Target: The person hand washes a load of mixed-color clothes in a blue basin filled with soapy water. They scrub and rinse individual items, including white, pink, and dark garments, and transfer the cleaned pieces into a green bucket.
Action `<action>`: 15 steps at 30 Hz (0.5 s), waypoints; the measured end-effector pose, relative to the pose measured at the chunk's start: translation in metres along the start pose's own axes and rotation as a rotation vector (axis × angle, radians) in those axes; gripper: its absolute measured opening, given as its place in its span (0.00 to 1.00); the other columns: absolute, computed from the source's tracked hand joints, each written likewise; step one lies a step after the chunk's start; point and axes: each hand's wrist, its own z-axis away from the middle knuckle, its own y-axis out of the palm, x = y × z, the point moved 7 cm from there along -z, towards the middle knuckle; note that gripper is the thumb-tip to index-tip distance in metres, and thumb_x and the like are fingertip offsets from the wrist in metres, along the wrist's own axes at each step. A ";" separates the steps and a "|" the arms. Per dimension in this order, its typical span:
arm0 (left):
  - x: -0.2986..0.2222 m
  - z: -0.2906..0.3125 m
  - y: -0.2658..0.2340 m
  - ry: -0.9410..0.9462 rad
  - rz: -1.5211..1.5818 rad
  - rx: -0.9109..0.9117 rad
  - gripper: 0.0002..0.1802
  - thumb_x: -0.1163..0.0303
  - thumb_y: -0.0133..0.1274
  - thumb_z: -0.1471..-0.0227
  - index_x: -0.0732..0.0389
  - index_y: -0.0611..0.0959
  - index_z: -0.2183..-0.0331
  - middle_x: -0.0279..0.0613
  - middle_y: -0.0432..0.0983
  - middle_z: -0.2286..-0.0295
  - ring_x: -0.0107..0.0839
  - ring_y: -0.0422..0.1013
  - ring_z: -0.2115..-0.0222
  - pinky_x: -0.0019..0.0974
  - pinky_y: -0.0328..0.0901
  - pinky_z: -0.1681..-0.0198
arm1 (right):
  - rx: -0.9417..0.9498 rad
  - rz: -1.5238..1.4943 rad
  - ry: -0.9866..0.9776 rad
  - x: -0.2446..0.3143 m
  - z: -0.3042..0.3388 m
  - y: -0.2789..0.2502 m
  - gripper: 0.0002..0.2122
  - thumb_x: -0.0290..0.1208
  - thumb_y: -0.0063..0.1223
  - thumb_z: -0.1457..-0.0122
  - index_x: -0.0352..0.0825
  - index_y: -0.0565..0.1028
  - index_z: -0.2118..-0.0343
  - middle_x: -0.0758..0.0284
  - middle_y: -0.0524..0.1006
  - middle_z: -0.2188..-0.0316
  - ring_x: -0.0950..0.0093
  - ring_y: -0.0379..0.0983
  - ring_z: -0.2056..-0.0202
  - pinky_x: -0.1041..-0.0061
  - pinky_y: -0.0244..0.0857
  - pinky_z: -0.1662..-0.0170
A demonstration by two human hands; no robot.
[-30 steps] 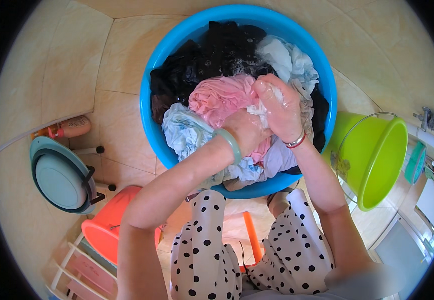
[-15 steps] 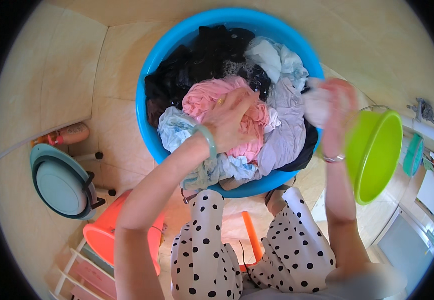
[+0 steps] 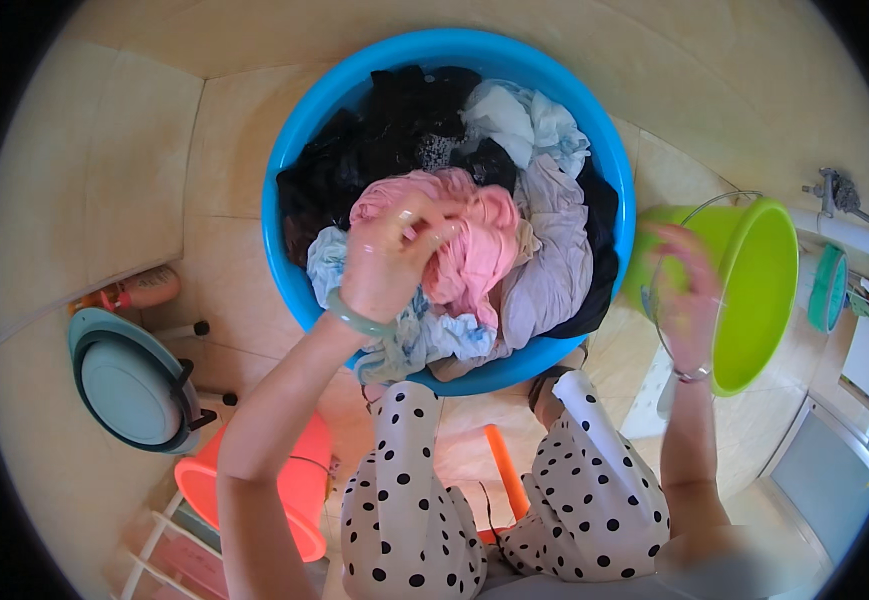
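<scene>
Hovering right fingers (image 3: 689, 262) outside tub rim (image 3: 622, 200)

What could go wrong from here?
1. Dye transfer: black clothes lie wet beside the pink cloth and pale blue cloth in the blue tub; colour might bleed.
2. Snag: the blurred right hand overlaps the green bucket in this view; it could catch the wire handle. Contact is unclear.
3. Bracelet: it sits on the left wrist, close to the laundry, and might catch on fabric.
</scene>
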 end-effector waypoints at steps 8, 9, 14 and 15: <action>-0.098 -0.023 -0.062 0.077 0.422 -0.274 0.07 0.82 0.52 0.46 0.64 0.69 0.68 0.48 0.79 0.68 0.24 0.74 0.69 0.28 0.69 0.64 | 0.672 -0.539 -0.067 0.028 -0.028 0.177 0.35 0.42 0.69 0.55 0.33 0.68 0.45 0.62 0.76 0.55 0.70 0.73 0.55 0.72 0.66 0.52; -0.106 -0.023 -0.071 0.138 0.409 -0.349 0.07 0.82 0.52 0.46 0.65 0.70 0.68 0.49 0.79 0.69 0.25 0.74 0.69 0.27 0.69 0.64 | 0.669 -0.547 -0.113 0.042 -0.027 0.173 0.26 0.46 0.60 0.46 0.30 0.72 0.51 0.65 0.76 0.60 0.76 0.72 0.58 0.77 0.66 0.54; -0.117 -0.034 -0.089 0.212 0.418 -0.456 0.06 0.73 0.51 0.42 0.65 0.72 0.66 0.52 0.78 0.66 0.28 0.74 0.75 0.30 0.70 0.76 | 0.456 -0.978 0.240 0.046 -0.035 0.163 0.18 0.41 0.43 0.34 0.30 0.70 0.52 0.68 0.75 0.60 0.81 0.70 0.61 0.80 0.66 0.58; -0.112 -0.039 -0.090 0.205 0.443 -0.457 0.06 0.73 0.51 0.43 0.65 0.72 0.66 0.52 0.78 0.66 0.28 0.74 0.74 0.30 0.70 0.76 | 0.354 -0.988 0.198 0.054 -0.049 0.151 0.18 0.41 0.42 0.34 0.30 0.70 0.52 0.68 0.75 0.60 0.81 0.70 0.61 0.80 0.66 0.57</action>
